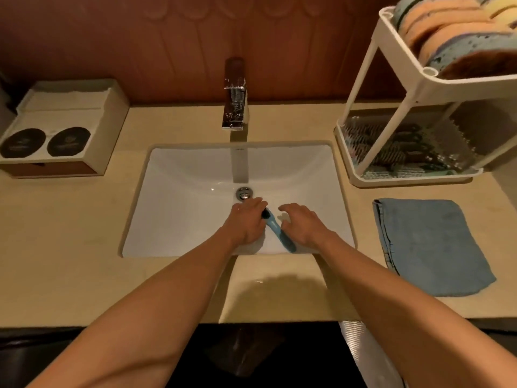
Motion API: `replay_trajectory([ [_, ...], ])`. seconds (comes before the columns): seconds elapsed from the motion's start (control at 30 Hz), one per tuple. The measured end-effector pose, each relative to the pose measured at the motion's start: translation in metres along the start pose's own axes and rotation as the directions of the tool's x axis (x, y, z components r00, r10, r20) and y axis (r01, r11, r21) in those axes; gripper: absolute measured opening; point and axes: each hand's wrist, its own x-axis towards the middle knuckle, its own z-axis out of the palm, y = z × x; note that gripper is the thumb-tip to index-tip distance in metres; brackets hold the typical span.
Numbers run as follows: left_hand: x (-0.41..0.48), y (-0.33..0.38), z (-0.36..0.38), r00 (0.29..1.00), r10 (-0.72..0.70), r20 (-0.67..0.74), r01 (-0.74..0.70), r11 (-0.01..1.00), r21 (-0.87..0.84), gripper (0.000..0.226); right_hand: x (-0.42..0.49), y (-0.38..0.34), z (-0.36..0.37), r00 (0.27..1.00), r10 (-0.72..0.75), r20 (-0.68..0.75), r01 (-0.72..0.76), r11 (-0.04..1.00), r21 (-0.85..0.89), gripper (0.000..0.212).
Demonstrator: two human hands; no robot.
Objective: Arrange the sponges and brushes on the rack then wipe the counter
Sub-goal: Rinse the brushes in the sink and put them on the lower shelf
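While the beige counter [70, 233] spreads wide, its white sink [181, 219] takes in both hands. The 2-tier rack [405, 179] stands at the right with sponges [447, 32] on top, and a blue cloth [428, 247] lies before it. The left hand [247, 222] lies over the dark head of the blue brush [277, 231], grasp unclear. The right hand [303, 225] hovers slack beside the handle, grasping nothing.
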Motion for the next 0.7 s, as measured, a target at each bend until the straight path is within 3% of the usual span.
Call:
replay_trajectory([
  [0.1, 0.009, -0.011, 0.010, 1.000, 0.019, 0.002, -0.019, 1.000, 0.001, 0.031, 0.017, -0.001, 0.009, 0.998, 0.022, 0.051, -0.022, 1.000, -0.002, 0.053],
  [0.2, 0.020, -0.020, 0.018, 0.999, 0.043, 0.023, -0.044, 0.998, 0.049, 0.047, 0.035, 0.000, 0.015, 0.997, 0.047, 0.064, -0.045, 0.999, -0.023, 0.054],
  [0.37, 0.033, -0.021, 0.026, 0.994, 0.012, 0.106, -0.022, 0.996, 0.089, 0.058, 0.056, 0.005, 0.033, 0.991, 0.121, 0.057, -0.104, 0.965, -0.242, 0.040],
  [0.43, 0.035, -0.023, 0.031, 0.997, 0.034, 0.063, -0.041, 0.992, 0.121, 0.055, 0.058, 0.006, 0.043, 0.993, 0.110, 0.039, -0.095, 0.957, -0.275, 0.038],
  [0.53, 0.036, -0.028, 0.038, 0.989, 0.145, -0.002, -0.141, 0.962, 0.235, 0.045, 0.058, 0.003, 0.051, 0.995, 0.095, 0.003, -0.092, 0.971, -0.220, 0.032],
  [0.7, 0.030, -0.023, 0.021, 0.985, 0.153, -0.077, -0.129, 0.958, 0.256, 0.034, 0.050, -0.009, 0.037, 0.993, 0.117, -0.020, -0.118, 0.990, -0.074, 0.026],
])
